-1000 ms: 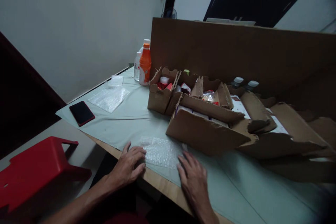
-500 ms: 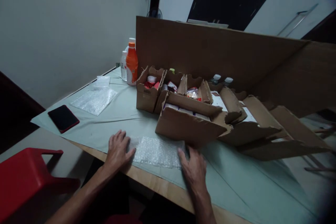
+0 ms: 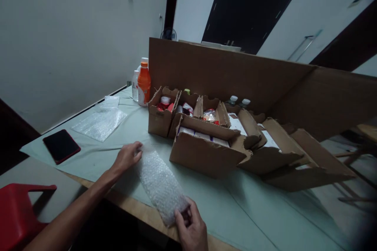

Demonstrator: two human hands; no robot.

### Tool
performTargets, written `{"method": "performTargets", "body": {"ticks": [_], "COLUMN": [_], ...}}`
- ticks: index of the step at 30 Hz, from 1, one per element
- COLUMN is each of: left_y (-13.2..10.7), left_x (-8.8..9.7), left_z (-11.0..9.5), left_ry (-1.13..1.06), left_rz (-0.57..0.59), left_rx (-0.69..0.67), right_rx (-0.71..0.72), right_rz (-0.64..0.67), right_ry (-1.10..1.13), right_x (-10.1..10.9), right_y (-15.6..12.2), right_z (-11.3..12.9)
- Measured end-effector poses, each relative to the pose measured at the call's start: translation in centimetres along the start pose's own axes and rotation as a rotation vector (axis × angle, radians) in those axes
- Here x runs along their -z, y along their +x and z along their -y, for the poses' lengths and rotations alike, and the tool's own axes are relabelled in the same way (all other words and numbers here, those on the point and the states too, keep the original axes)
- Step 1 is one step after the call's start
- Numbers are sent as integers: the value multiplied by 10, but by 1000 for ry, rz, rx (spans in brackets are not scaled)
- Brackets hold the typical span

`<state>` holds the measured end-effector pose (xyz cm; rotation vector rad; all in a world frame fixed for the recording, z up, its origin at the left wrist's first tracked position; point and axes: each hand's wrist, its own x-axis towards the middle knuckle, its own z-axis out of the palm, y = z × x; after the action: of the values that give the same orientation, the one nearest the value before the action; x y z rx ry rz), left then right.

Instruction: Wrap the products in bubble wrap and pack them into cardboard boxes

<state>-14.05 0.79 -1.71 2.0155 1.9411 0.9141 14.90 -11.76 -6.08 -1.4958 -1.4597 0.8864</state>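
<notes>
"Pale grey wall (image 3: 73,47) behind; what is the largest item at the station?"

"The table, under a pale green cloth (image 3: 250,204), its wooden edge bare at the near side. A tall brown cardboard panel (image 3: 224,72) stands along the back."

"Containers?"

"Cut-down corrugated boxes in a row before the panel. The leftmost box (image 3: 160,122) holds red and white items; a wider front box (image 3: 203,157) holds white-and-purple packs (image 3: 202,136). A red plastic stool (image 3: 17,211) stands at lower left, beside the table."

"Wrapping material?"

"Loose bubble wrap (image 3: 101,121) lies flat on the left of the cloth. A narrower bubble-wrap strip (image 3: 161,182) is at the near edge of the table, slanting down from left to right."

"State of the hands?"

"Well apart, one at each end of the strip. The left hand (image 3: 128,156) pinches its far end; the right hand (image 3: 193,229) grips its near end between thumb and fingers. Whether the middle touches the cloth, I cannot tell."

"Smaller items and markings?"

"An orange bottle (image 3: 144,84) with a whitish label area, just beside a clear bottle (image 3: 135,88) with a white cap. A dark-screened phone (image 3: 61,146) in a red-edged case lies near the left corner. The orange bottle's brand and the small dark print on the leftmost box are too small to read."
</notes>
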Motion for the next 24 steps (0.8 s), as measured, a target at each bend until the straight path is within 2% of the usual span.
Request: {"method": "performTargets", "body": {"ticks": [4, 7, 9, 11, 12, 14, 16, 18, 21, 24], "left_y": [29, 18, -8, -46, -67, -105, -130, -138, -123, -103], "left_x": [-23, -32, -29, -18, -11, 0, 4, -2, -20, -31], "left_z": [-12, -18, -20, -23, -26, -34, -44, -51, -54, -47], "left_ry": [26, 38, 11, -76, -137, -234, -289, -326, -337, -278], "left_rz": [-2, -47, -65, -28, 21, 160, 230, 192, 56, 18], "left_rx": [-57, -69, -133, -261, -325, -370, -377, -322, -88, 88], "right_rx": [53, 79, 78, 39, 4, -82, -139, -144, -84, 45], "right_rz": [6, 59, 107, 169, 202, 265, 315, 336, 267, 198], "right_ry": [-121, -162, -142, -80, -34, 73, 171, 258, 325, 177], "right_x": [1, 4, 6, 6, 6, 2, -5, -12, -16, -8], "right_y": [9, 10, 7, 5, 5, 6, 10, 15, 23, 31], "right_z": [10, 13, 13, 15, 16, 22, 30, 36, 38, 33]}}
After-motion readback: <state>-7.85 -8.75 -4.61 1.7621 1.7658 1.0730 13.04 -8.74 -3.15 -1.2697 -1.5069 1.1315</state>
